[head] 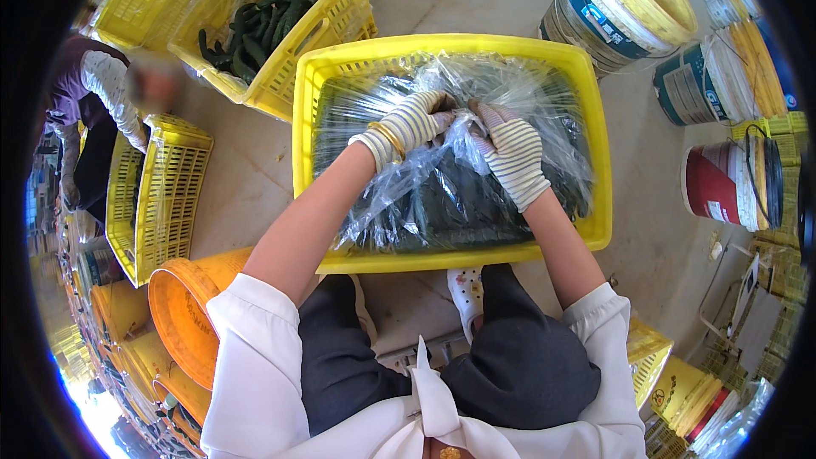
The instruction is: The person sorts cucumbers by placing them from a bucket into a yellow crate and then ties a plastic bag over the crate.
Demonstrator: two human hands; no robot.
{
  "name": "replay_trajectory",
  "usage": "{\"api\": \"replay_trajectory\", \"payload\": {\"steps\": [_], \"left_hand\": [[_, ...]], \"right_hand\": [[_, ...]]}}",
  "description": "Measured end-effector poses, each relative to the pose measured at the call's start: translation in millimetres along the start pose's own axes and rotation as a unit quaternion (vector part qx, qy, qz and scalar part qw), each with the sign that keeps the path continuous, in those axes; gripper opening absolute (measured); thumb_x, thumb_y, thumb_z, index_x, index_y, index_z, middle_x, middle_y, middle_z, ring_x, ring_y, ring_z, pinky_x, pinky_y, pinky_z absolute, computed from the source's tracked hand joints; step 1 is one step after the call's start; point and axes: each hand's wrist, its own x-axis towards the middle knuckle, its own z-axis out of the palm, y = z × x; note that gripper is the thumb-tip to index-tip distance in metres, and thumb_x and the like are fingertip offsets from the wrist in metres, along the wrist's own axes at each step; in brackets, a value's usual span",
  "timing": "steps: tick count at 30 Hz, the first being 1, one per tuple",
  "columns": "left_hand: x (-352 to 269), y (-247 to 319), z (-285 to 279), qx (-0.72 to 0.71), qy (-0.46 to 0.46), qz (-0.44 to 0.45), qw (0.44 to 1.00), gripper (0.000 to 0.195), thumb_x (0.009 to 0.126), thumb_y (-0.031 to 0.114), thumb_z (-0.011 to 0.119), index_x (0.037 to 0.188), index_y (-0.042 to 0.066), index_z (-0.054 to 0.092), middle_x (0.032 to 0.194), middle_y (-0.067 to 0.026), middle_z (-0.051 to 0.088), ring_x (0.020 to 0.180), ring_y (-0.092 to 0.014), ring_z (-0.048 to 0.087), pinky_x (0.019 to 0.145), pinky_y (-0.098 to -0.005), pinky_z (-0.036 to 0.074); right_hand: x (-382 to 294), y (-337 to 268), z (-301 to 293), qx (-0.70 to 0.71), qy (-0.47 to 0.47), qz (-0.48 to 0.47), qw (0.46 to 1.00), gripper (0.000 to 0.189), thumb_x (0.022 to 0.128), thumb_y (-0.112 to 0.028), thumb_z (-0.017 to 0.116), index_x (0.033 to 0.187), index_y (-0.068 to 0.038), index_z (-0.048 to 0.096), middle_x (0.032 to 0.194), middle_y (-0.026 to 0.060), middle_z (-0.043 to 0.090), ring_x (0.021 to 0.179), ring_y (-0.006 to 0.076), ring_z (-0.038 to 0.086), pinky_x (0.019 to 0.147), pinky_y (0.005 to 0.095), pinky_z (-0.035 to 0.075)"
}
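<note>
A yellow plastic crate (465, 261) stands before me, filled with dark green cucumbers (452, 204) under a clear plastic film (548, 95). My left hand (411, 124), in a striped knit glove with a gold bracelet at the wrist, pinches gathered film near the middle of the crate. Just to its right, my right hand (510, 146), in a matching glove, grips the bunched film between thumb and fingers. Both hands are close together above the cucumbers. The fingertips are partly hidden by film and glove.
Another yellow crate (319, 44) with cucumbers stands at the upper left. At the left, a person (95, 83) bends over a crate (172, 185). An orange bucket (185, 319) lies near my left arm. Buckets (599, 25) stand at the right, beside a red-and-white pail (720, 185).
</note>
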Motion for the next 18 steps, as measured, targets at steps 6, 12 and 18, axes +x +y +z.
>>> {"api": "replay_trajectory", "payload": {"steps": [6,12,18], "left_hand": [[1,-13,-3,0.307,0.13,0.157,0.929,0.017,0.083,0.012,0.053,0.097,0.001,0.058,0.08,-0.0126,0.062,0.069,-0.026,0.06,0.063,-0.0336,0.048],[-9,-10,-8,0.444,0.166,0.082,0.877,0.02,0.079,0.016,0.056,0.095,0.004,0.06,0.093,-0.0201,0.061,0.089,-0.036,0.058,0.078,-0.0409,0.047],[-21,-8,-11,0.406,0.144,0.09,0.898,0.036,0.08,0.016,0.055,0.112,0.002,0.054,0.107,-0.0222,0.058,0.098,-0.036,0.055,0.089,-0.0401,0.043]], "right_hand": [[-7,-1,-3,-0.03,0.039,-0.026,0.998,0.031,0.081,-0.021,0.056,0.109,-0.006,0.056,0.105,0.0121,0.06,0.09,0.031,0.058,0.079,0.0385,0.047],[-50,5,-10,-0.178,-0.054,-0.031,0.982,0.033,0.076,-0.022,0.059,0.107,-0.009,0.059,0.123,0.0131,0.051,0.111,0.0281,0.048,0.101,0.0458,0.031],[-50,5,-16,-0.095,-0.035,0.013,0.995,0.046,0.068,-0.019,0.064,0.113,-0.008,0.055,0.121,0.0128,0.051,0.11,0.0302,0.048,0.1,0.0442,0.033]]}}
